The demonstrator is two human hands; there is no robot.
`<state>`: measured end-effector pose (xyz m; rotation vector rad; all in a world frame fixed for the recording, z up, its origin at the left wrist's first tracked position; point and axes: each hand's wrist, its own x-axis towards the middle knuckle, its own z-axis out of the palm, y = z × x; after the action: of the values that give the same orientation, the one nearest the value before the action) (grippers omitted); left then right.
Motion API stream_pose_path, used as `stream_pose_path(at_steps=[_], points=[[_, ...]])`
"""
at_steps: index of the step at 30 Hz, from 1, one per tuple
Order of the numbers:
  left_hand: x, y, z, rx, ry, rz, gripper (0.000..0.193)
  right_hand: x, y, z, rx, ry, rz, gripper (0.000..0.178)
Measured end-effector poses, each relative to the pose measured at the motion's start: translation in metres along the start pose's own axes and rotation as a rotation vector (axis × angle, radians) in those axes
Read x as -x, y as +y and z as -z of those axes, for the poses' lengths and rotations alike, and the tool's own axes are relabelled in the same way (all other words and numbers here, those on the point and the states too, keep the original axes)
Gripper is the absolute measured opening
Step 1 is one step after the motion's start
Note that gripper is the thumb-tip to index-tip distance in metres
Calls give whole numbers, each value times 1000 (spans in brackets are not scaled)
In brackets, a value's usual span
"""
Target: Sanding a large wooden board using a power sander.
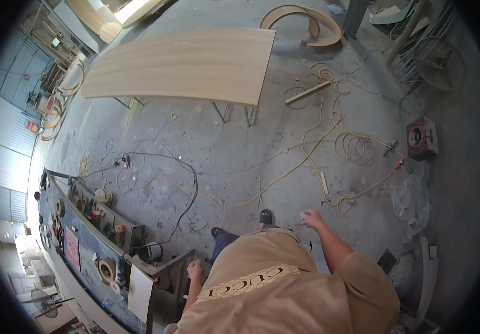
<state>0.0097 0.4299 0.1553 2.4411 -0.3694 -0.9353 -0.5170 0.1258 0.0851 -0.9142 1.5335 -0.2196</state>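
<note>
My left hand [194,271] hangs low beside the near end of a cluttered workbench [89,245]. Its fingers look loosely curled, and nothing shows in them. Out over the concrete floor, my right hand [310,218] is held away from my body with its fingers folded in; I see nothing in it. Closest to the left hand is a pale board [140,295] on the bench's near end. On the bench top lie a roll of brown tape [106,270], a red printed sheet [72,248] and small tools. Neither hand touches any of these.
Ahead, a large curved wooden panel [179,67] rests on metal legs. Yellow cable [284,175] and a black cable [196,183] trail over the floor. A box-shaped speaker [421,138] stands at right, near plastic sheeting [411,203]. Curved wooden strips [301,16] lie at the back.
</note>
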Motion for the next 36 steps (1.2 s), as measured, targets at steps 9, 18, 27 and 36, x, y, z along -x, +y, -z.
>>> stream_pose_path(at_steps=[9, 18, 27, 36], points=[[-23, 60, -14, 86, 85, -273, 21, -5, -41, -14, -69, -57, -60, 28], [-45, 82, -14, 134, 36, 156, 23, -2, -14, -3, -56, -31, -238, 37], [-171, 193, -114, -84, -183, 145, 34, -12, -53, 57, -214, 125, -386, 50], [-298, 498, -282, -206, -376, -474, 44, -47, -182, 149, -351, 422, -246, 43]])
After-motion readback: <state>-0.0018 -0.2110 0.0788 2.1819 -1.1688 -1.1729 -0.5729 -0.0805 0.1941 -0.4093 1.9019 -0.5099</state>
